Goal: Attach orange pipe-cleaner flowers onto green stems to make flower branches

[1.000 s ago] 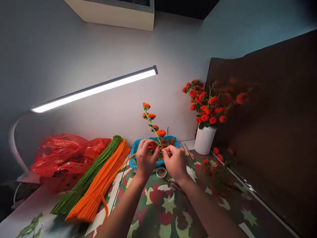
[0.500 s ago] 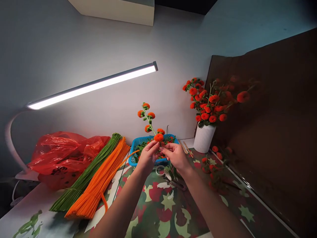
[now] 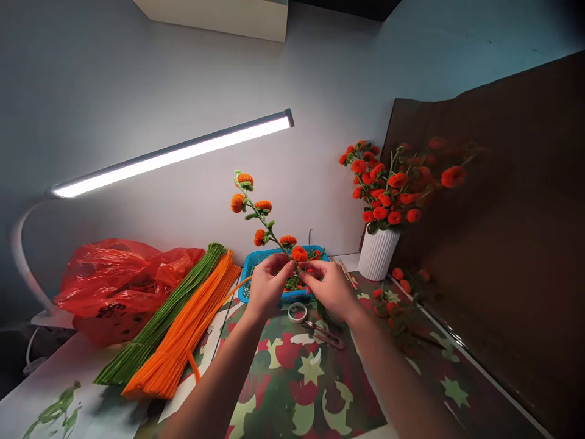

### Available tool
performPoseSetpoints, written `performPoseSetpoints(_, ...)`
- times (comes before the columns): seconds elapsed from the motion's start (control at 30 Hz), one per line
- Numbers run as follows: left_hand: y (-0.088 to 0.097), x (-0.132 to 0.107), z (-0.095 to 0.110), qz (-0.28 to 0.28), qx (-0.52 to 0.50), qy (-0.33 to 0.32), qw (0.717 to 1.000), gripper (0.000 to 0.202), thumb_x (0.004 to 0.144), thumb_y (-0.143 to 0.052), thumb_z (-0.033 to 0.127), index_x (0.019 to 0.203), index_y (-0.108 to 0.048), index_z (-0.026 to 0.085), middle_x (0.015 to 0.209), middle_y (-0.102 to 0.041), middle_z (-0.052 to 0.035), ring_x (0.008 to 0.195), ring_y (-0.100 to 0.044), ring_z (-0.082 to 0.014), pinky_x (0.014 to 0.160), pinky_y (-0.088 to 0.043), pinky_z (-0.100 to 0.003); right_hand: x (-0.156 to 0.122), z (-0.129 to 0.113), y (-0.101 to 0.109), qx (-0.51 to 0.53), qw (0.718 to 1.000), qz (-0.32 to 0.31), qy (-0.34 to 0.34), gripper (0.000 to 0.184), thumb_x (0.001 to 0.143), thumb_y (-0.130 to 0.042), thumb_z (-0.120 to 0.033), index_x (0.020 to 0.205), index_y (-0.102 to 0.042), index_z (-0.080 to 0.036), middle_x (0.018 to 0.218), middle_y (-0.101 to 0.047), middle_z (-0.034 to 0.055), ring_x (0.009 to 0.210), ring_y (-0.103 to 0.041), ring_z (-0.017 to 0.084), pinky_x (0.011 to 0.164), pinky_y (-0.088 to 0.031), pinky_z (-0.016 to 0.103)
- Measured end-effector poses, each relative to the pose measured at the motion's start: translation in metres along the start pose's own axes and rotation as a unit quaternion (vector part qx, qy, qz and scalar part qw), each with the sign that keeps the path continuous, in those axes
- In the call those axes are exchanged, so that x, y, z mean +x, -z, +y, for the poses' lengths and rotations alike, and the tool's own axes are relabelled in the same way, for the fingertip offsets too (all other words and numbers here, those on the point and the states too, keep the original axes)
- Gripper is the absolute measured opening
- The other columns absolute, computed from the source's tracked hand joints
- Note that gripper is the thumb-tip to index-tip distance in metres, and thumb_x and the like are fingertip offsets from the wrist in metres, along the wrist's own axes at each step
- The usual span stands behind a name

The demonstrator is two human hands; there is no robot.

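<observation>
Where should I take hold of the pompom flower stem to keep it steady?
Grip the flower stem at its lower end, where the left hand and right hand pinch it. Come from below: it leans up and left, and orange pompoms crowd its upper part.

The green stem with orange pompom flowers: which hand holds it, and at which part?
Both. The left hand and the right hand pinch the green wire stem with orange pompom flowers at its lower part.

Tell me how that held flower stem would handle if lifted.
Probably light: the flower stem rises tilted, pinched only at its base by the left hand and right hand. Likely bendable yet self-supporting: it curves slightly without drooping. Its fuzzy surface should resist slipping.
</observation>
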State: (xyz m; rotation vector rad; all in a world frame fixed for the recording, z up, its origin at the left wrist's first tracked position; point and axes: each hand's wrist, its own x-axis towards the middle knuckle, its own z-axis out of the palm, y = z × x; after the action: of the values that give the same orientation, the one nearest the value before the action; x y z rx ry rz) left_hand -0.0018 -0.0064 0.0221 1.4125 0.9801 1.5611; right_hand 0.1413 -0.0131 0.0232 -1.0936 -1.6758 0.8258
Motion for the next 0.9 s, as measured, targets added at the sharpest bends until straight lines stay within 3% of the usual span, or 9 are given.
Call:
performPoseSetpoints(0.13,0.000,-0.002,0.005,0.011,0.006,0.001,1.000,0.021,0.067,-0.071,0.032,0.067,-0.059,0.015,0.064,-0.056,0.0009,0.062,-0.052,-0.0121,0.058,-0.043,-0.024,-0.005,-0.007,-0.004,-0.079,0.996,0.021,0.027,0.021,0.076,-0.059,-0.031,0.087,-0.071,-0.017,0.052,-0.056,-0.0013,0.048,-0.045,0.011,0.049,-0.032,0.023)
performPoseSetpoints(0.27,-0.001,-0.004,0.007,0.000,-0.028,0.014,1.000,0.020,0.064,-0.074,0.031,0.065,-0.061,0.015,0.063,-0.057,0.0017,0.060,-0.050,-0.0099,0.053,-0.040,-0.021,-0.006,-0.008,-0.010,-0.080,0.994,0.071,0.028,0.019,0.077,-0.058,-0.028,0.070,-0.069,-0.015,0.053,-0.056,-0.0001,0.050,-0.043,0.010,0.049,-0.030,0.022)
performPoseSetpoints(0.4,-0.004,-0.003,-0.001,0.020,-0.155,0.058,0.986,0.019,0.062,-0.076,0.032,0.071,-0.067,0.018,0.073,-0.064,0.0014,0.063,-0.052,-0.0081,0.059,-0.041,-0.021,-0.002,-0.007,-0.010,0.052,0.998,0.040,0.021,0.021,0.076,-0.059,-0.032,0.070,-0.065,-0.013,0.055,-0.053,-0.0011,0.050,-0.039,0.009,0.048,-0.029,0.022)
performPoseSetpoints(0.47,-0.008,-0.002,-0.005,0.023,-0.220,0.078,0.972,0.024,0.059,-0.078,0.033,0.077,-0.070,0.019,0.082,-0.067,0.0002,0.069,-0.056,-0.0096,0.065,-0.043,-0.022,0.000,-0.007,-0.008,0.148,0.989,-0.006,0.003,0.027,0.073,-0.062,-0.039,0.069,-0.063,-0.013,0.055,-0.050,-0.0023,0.049,-0.035,0.007,0.046,-0.027,0.021)
performPoseSetpoints(0.57,-0.012,-0.002,-0.008,-0.013,-0.255,0.091,0.963,0.029,0.058,-0.079,0.034,0.083,-0.072,0.019,0.093,-0.068,-0.0028,0.085,-0.060,-0.0146,0.074,-0.045,-0.025,0.003,-0.005,-0.004,0.235,0.968,-0.081,-0.034,0.034,0.067,-0.068,-0.047,0.069,-0.063,-0.013,0.050,-0.041,-0.0056,0.045,-0.028,0.005,0.043,-0.019,0.021)
performPoseSetpoints(0.7,-0.010,-0.001,-0.009,-0.017,-0.241,0.103,0.965,0.026,0.057,-0.080,0.032,0.077,-0.071,0.019,0.089,-0.066,-0.0022,0.087,-0.060,-0.0150,0.073,-0.045,-0.024,0.005,-0.002,0.001,0.278,0.949,-0.142,-0.049,0.036,0.063,-0.071,-0.048,0.065,-0.062,-0.013,0.051,-0.040,-0.0059,0.046,-0.026,0.005,0.043,-0.017,0.022)
performPoseSetpoints(0.77,-0.005,0.001,-0.009,-0.015,-0.208,0.108,0.972,0.025,0.057,-0.080,0.033,0.075,-0.071,0.018,0.084,-0.065,-0.0022,0.085,-0.059,-0.0157,0.073,-0.044,-0.024,0.005,-0.002,0.003,0.259,0.953,-0.146,-0.051,0.034,0.065,-0.070,-0.047,0.065,-0.062,-0.013,0.052,-0.041,-0.0054,0.047,-0.027,0.005,0.044,-0.018,0.022)
performPoseSetpoints(0.9,0.004,0.003,-0.006,0.017,-0.045,0.039,0.998,0.022,0.063,-0.076,0.037,0.072,-0.072,0.017,0.086,-0.060,-0.0043,0.086,-0.056,-0.0185,0.079,-0.043,-0.029,0.003,-0.001,-0.001,0.137,0.988,-0.057,-0.038,0.030,0.071,-0.064,-0.043,0.070,-0.066,-0.013,0.050,-0.042,-0.0044,0.047,-0.029,0.007,0.046,-0.021,0.023)
